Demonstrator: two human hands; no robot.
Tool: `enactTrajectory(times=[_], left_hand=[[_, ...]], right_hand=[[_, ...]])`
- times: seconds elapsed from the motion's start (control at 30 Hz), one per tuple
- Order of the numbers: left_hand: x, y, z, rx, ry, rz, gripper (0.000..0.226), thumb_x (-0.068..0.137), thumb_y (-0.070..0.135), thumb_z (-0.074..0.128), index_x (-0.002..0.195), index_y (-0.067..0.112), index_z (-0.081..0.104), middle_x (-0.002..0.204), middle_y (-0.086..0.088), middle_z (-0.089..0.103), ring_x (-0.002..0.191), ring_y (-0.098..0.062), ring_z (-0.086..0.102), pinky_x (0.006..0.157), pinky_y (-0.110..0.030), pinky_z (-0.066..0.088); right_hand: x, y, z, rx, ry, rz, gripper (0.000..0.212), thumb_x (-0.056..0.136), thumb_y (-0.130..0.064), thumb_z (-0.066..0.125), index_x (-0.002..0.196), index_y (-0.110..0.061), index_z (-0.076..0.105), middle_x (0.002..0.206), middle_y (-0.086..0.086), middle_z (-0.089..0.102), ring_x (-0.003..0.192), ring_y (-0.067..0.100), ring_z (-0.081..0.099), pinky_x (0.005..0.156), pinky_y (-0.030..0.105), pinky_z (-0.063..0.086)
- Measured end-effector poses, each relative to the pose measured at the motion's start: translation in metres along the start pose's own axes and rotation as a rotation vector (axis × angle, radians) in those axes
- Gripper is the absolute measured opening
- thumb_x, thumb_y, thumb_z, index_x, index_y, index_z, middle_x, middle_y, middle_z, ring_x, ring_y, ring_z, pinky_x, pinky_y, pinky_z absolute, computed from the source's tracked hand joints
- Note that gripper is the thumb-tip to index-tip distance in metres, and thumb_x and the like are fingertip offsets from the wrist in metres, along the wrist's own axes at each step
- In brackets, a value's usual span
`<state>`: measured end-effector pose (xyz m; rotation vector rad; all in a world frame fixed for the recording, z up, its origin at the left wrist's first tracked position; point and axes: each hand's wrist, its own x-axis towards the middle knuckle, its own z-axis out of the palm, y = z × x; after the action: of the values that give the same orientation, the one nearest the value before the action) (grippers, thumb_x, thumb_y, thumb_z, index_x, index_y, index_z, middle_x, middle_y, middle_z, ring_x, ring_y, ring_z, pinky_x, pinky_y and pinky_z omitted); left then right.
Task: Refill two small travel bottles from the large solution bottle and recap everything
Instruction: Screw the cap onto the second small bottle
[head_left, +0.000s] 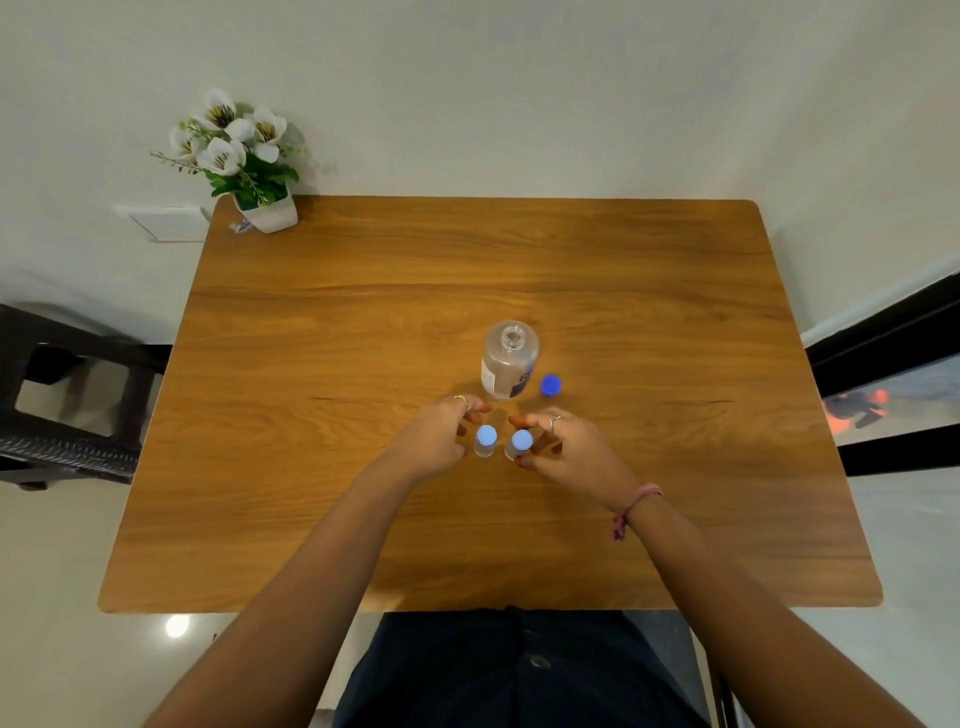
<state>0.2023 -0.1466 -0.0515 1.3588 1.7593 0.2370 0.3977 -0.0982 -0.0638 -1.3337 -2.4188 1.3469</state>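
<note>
The large clear solution bottle (509, 359) stands uncapped in the middle of the wooden table (363, 322), its mouth open. Its dark blue cap (550, 385) lies on the table just to its right. Two small clear travel bottles with light blue caps stand side by side nearer to me: the left one (485, 440) and the right one (519, 444). My left hand (439, 436) curls beside the left travel bottle, fingers apart, not clearly touching it. My right hand (563, 447) has thumb and fingers around the right travel bottle.
A white pot of artificial white flowers (244, 156) stands at the table's far left corner. A dark chair (67, 395) is off the left edge and a dark frame (893, 364) off the right. The wall lies behind the far edge.
</note>
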Motion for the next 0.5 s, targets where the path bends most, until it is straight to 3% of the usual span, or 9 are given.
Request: enactTrajectory(times=[0.17, 0.33, 0.4, 0.5], left_hand=[[0.002, -0.01, -0.012, 0.001, 0.05, -0.014, 0.054, 0.085, -0.011, 0.052, 0.13, 0.019, 0.052, 0.123, 0.001, 0.059, 0.1, -0.009, 0.054, 0.078, -0.02, 0.043], [0.012, -0.013, -0.029, -0.124, 0.218, -0.048, 0.047, 0.089, 0.003, 0.06, 0.133, 0.013, 0.048, 0.127, -0.002, 0.059, 0.104, -0.01, 0.055, 0.082, -0.021, 0.045], [0.019, -0.007, -0.03, -0.179, 0.261, -0.032, 0.065, 0.083, 0.015, 0.072, 0.139, 0.014, 0.04, 0.134, -0.001, 0.053, 0.113, -0.012, 0.053, 0.09, -0.027, 0.047], [0.027, 0.006, -0.024, -0.296, 0.246, 0.01, 0.102, 0.068, 0.025, 0.086, 0.149, 0.011, 0.024, 0.149, -0.002, 0.038, 0.133, -0.016, 0.04, 0.105, -0.028, 0.037]], right_hand=[[-0.002, 0.007, -0.018, 0.013, -0.054, 0.009, 0.058, 0.079, -0.005, 0.066, 0.133, -0.022, 0.051, 0.122, -0.01, 0.051, 0.085, 0.01, 0.062, 0.067, 0.008, 0.046], [0.006, 0.02, -0.043, 0.176, 0.162, 0.138, 0.043, 0.086, -0.003, 0.056, 0.124, -0.023, 0.057, 0.114, -0.007, 0.063, 0.08, 0.008, 0.061, 0.064, 0.011, 0.049], [0.019, 0.025, -0.044, 0.166, 0.241, 0.189, 0.043, 0.086, -0.009, 0.06, 0.126, -0.024, 0.055, 0.118, -0.006, 0.06, 0.086, 0.008, 0.061, 0.067, 0.014, 0.051], [0.04, 0.031, -0.038, 0.061, 0.212, 0.23, 0.055, 0.082, -0.016, 0.068, 0.133, -0.02, 0.049, 0.131, 0.001, 0.049, 0.108, 0.016, 0.056, 0.09, 0.028, 0.05]])
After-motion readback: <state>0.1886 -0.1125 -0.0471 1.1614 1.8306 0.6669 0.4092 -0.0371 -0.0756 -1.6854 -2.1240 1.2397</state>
